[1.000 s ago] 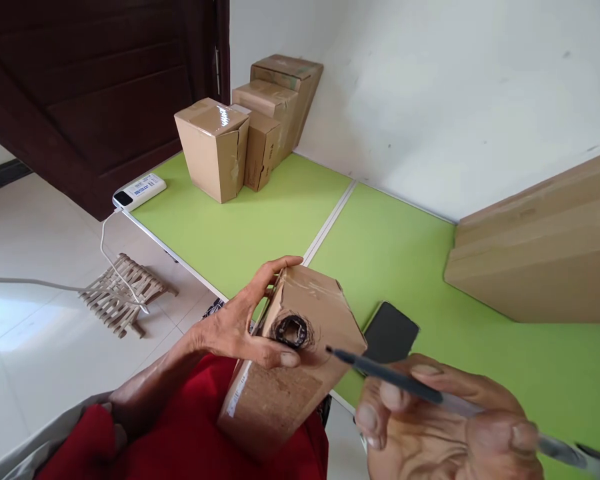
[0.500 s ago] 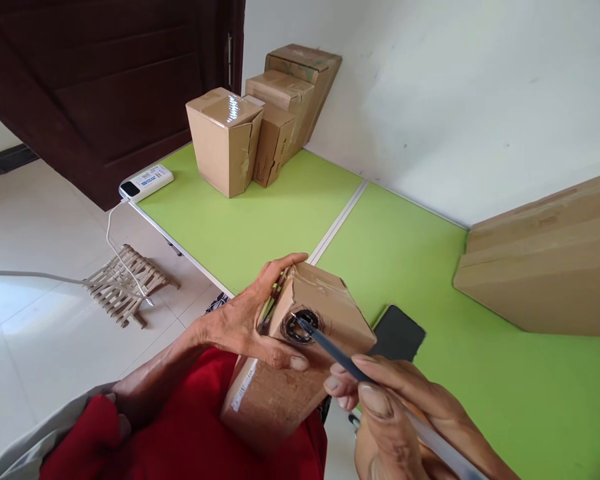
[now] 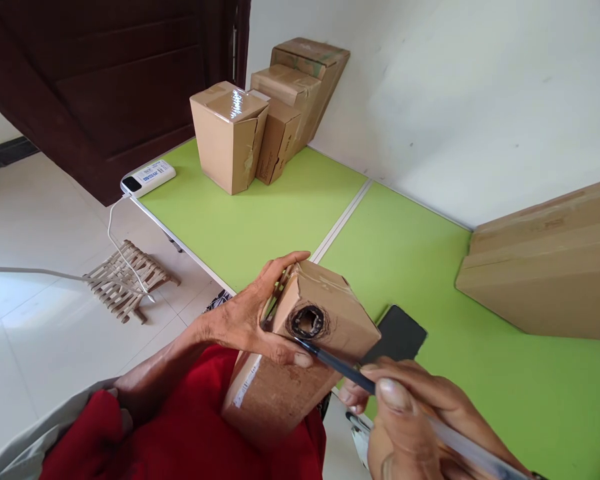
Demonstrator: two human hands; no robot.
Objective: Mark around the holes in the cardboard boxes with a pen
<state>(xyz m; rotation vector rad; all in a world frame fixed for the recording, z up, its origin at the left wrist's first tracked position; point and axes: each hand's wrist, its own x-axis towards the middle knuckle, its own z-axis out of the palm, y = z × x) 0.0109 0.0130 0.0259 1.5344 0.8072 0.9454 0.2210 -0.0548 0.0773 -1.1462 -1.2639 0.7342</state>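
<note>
My left hand point(image 3: 257, 317) is closed around one end of a cardboard box point(image 3: 290, 393), thumb across its near edge and fingers over the far side. On the end face of the box is a round hole point(image 3: 308, 322) ringed with scribbled black ink. A pen point(image 3: 340, 365) with a dark grip and a clear barrel sits pinched in my right hand point(image 3: 405, 413). Its tip is at the edge of the end face, just below the black ring and close to my left thumb. A strip of white label shows on the box's side.
A green table point(image 3: 280, 220) carries several cardboard boxes point(image 3: 230, 140) at the back and a large box point(image 3: 545, 260) at the right. A dark phone point(image 3: 397, 337) lies beyond my right hand. A white power bank point(image 3: 149, 177) with a cable stands at the left corner, above a woven stool point(image 3: 125, 277).
The pen tip has moved from the upper left of the black ring down to below it, with my right hand shifting slightly right. My left hand still holds the box.
</note>
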